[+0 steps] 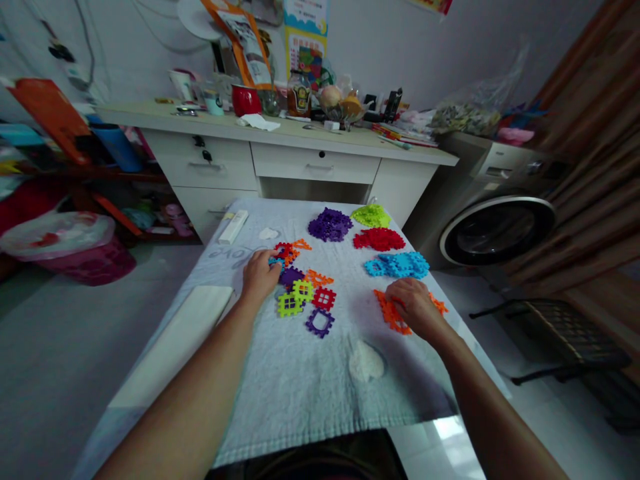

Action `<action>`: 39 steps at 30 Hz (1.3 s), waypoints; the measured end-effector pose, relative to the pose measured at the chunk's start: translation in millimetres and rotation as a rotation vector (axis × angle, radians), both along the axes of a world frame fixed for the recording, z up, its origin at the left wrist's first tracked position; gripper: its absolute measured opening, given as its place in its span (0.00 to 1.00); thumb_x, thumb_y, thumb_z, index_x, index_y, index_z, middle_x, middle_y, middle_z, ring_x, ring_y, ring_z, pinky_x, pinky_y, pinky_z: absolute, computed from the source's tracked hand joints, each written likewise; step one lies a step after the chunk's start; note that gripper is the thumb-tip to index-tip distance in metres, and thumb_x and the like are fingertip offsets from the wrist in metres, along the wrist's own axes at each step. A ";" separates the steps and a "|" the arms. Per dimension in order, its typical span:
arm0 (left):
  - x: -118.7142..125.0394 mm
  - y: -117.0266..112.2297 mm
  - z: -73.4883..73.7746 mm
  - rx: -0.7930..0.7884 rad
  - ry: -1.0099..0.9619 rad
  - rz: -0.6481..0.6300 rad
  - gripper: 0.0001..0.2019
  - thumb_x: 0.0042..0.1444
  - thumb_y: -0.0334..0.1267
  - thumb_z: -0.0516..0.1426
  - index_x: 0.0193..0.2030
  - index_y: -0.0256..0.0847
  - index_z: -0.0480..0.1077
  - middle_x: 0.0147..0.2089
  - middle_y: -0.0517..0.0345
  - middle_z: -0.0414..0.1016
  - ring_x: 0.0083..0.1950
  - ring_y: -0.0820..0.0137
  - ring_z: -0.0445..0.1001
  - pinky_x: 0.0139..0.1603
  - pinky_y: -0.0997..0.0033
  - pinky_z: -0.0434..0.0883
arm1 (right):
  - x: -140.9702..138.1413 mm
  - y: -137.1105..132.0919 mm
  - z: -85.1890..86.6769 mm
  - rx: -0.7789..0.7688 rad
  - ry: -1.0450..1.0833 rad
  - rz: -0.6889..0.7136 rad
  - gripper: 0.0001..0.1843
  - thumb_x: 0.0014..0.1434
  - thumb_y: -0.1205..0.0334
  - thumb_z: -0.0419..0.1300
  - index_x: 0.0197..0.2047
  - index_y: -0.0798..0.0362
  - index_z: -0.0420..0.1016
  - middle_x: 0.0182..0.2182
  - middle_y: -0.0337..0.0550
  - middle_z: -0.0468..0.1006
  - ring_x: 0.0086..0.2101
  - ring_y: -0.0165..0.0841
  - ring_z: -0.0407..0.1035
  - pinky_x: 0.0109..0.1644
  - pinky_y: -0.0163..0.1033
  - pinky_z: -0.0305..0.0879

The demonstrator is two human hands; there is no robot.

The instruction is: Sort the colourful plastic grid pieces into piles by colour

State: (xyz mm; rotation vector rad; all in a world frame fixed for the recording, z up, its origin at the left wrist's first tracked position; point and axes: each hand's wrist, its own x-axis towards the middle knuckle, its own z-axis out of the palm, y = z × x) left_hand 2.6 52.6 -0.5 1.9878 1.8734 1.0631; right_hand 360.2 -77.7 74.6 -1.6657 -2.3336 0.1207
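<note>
My left hand is closed at the left edge of a mixed heap, its fingertips on a blue interlocking plastic tile. Around it lie red tiles, purple tiles, orange pieces, yellow-green tiles and a purple frame tile. Over on the right, my right hand rests with curled fingers on a pile of orange tiles. Its fingertips are hidden, so what they grip does not show. Behind it are piles of blue tiles, red tiles, purple tiles and yellow-green tiles.
A pale cloth covers the table. Along its left side lie a long white board and a small white box. A cluttered white desk stands behind, with a washing machine and a dark stool to the right.
</note>
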 end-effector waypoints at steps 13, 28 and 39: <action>-0.4 0.2 -0.5 -0.007 0.016 -0.005 0.15 0.53 0.35 0.54 0.47 0.42 0.72 0.51 0.51 0.73 0.55 0.61 0.71 0.59 0.62 0.66 | -42.6 5.1 13.9 -0.131 -0.114 -0.168 0.17 0.60 0.72 0.50 0.40 0.51 0.80 0.42 0.48 0.80 0.49 0.40 0.66 0.54 0.45 0.51; -1.5 2.6 -3.3 0.002 0.046 -0.011 0.15 0.53 0.35 0.54 0.47 0.42 0.72 0.51 0.52 0.74 0.55 0.60 0.71 0.58 0.62 0.67 | -46.5 2.4 -4.0 -0.190 -0.279 -0.197 0.18 0.57 0.55 0.60 0.49 0.50 0.76 0.47 0.50 0.75 0.50 0.47 0.61 0.54 0.50 0.48; -3.8 3.1 -8.7 0.025 0.020 -0.019 0.15 0.53 0.36 0.54 0.48 0.42 0.72 0.52 0.51 0.73 0.54 0.62 0.71 0.58 0.63 0.67 | -45.7 0.1 -13.2 -0.124 -0.170 -0.188 0.16 0.58 0.60 0.56 0.49 0.48 0.76 0.41 0.48 0.75 0.46 0.42 0.62 0.57 0.51 0.44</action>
